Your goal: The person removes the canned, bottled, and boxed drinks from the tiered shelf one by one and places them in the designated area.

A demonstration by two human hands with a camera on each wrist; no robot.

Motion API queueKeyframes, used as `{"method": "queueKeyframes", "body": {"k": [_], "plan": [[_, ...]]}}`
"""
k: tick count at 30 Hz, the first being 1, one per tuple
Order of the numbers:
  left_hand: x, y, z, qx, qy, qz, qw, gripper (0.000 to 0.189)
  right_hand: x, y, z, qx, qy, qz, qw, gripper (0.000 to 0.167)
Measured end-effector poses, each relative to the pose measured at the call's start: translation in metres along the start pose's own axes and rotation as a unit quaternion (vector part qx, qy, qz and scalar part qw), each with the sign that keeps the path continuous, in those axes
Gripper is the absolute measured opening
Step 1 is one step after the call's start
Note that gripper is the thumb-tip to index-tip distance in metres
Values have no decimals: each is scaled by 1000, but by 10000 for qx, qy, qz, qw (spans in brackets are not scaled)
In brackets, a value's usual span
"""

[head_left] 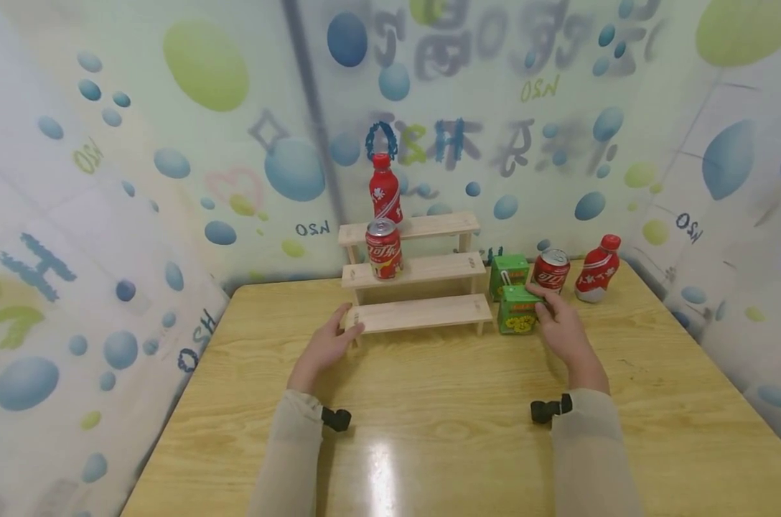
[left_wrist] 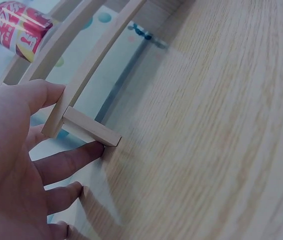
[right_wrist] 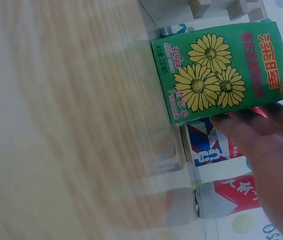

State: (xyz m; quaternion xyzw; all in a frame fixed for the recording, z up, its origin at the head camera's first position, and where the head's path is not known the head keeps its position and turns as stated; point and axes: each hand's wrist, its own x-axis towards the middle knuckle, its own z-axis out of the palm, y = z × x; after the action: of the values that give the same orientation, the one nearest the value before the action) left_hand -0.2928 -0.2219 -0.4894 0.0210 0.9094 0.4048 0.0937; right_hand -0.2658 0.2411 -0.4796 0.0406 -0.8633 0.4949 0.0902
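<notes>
My left hand (head_left: pixel 329 345) grips the left end of the lowest step of a three-step wooden rack (head_left: pixel 423 314). In the left wrist view its thumb lies on the step's edge, with the fingers around the short leg (left_wrist: pixel 91 126). At the rack's right end, my right hand (head_left: pixel 561 330) holds a green drink carton (head_left: pixel 517 310) with yellow flowers on its front. The right wrist view shows this carton (right_wrist: pixel 216 72) upright, thumb near its top and fingers along its side. A second green carton (head_left: pixel 510 271) with a straw stands close behind.
A red bottle (head_left: pixel 385 192) stands on the top step and a red can (head_left: pixel 384 251) on the middle one. Right of the cartons are another red can (head_left: pixel 550 267) and a red bottle (head_left: pixel 599 269). A patterned backdrop (head_left: pixel 235 179) borders the wooden table (head_left: pixel 442 431).
</notes>
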Motion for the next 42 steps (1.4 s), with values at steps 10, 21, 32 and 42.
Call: {"method": "queueKeyframes", "body": {"k": [10,21,32,42], "plan": [[1,-2,0,82,76,73,9999,76,-1,-17,-3,230,325,-259,9989,46],[3,-1,5,8,53,37,10000,75,11,-83,6,327,235,-1176,9922,45],[2,-3,2,34,108,88,9999,76,72,-178,43,380,-732,-1468,9857,57],[0,-1,2,21,126,74,9999,76,109,-220,93,-230,-1556,-897,9835,74]]}}
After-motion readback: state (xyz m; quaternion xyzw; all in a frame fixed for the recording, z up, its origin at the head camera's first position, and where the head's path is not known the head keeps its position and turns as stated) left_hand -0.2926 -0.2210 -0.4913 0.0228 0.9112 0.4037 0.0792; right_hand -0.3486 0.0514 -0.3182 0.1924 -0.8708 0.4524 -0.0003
